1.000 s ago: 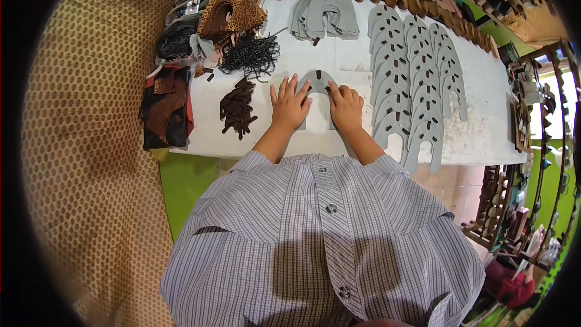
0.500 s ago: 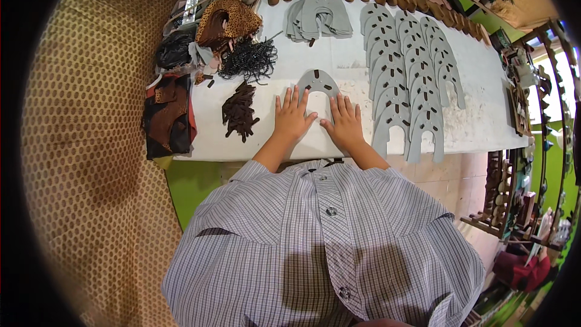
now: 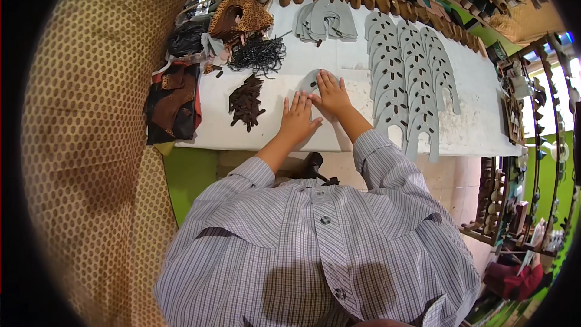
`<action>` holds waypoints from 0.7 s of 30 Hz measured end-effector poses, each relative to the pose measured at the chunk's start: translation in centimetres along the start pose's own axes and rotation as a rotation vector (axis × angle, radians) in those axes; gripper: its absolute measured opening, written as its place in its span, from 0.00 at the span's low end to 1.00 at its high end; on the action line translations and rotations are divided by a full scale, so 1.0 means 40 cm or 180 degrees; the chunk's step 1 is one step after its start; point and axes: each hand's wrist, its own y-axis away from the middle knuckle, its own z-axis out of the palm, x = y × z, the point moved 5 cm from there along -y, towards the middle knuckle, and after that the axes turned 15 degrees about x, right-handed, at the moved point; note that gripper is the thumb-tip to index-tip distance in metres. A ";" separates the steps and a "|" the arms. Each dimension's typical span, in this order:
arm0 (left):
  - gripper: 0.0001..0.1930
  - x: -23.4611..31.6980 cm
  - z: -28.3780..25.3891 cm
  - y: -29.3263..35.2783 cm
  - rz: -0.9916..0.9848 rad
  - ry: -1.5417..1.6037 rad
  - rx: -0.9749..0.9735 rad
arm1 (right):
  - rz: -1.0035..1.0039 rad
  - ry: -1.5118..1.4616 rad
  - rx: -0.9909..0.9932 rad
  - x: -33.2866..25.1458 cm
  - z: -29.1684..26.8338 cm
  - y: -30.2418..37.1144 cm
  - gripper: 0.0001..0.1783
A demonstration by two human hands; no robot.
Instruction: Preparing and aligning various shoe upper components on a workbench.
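Note:
A grey U-shaped cutout with small dark brown tabs (image 3: 307, 83) lies flat on the white-covered table, mostly hidden under my hands. My right hand (image 3: 333, 98) rests palm down over its curved top, fingers stretched out. Below and to the left, my left hand (image 3: 296, 120) lies flat with its fingers spread, over the cutout's left leg. Nothing is gripped by either hand. To the left of them sits a pile of short dark brown strips (image 3: 246, 103). Overlapping rows of similar grey cutouts (image 3: 417, 75) spread out on the right.
More grey cutouts form a stack (image 3: 324, 19) farther back. Black cords (image 3: 259, 56), leopard-print material (image 3: 242, 17) and dark scraps (image 3: 174, 103) crowd the left side. Brown shoe-shaped pieces (image 3: 381, 3) line the far edge. Shelving (image 3: 541, 91) stands at right, a patterned curtain (image 3: 91, 115) at left.
My right hand has moved up and left, onto the top of the grey cutout. My left hand has slid slightly down and stays flat. The view has shifted a little.

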 end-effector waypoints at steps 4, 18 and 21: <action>0.41 -0.002 -0.004 0.043 0.0083 -0.0040 0.0057 | -0.0031 0.0028 0.0015 -0.008 -0.007 0.012 0.42; 0.18 -0.039 -0.077 0.067 0.0418 0.0053 0.0670 | 0.0606 0.0053 0.0217 0.031 -0.091 0.255 0.28; 0.12 -0.046 -0.096 0.057 0.0932 0.0021 0.0888 | 0.0444 0.0158 0.0469 0.037 -0.125 0.256 0.18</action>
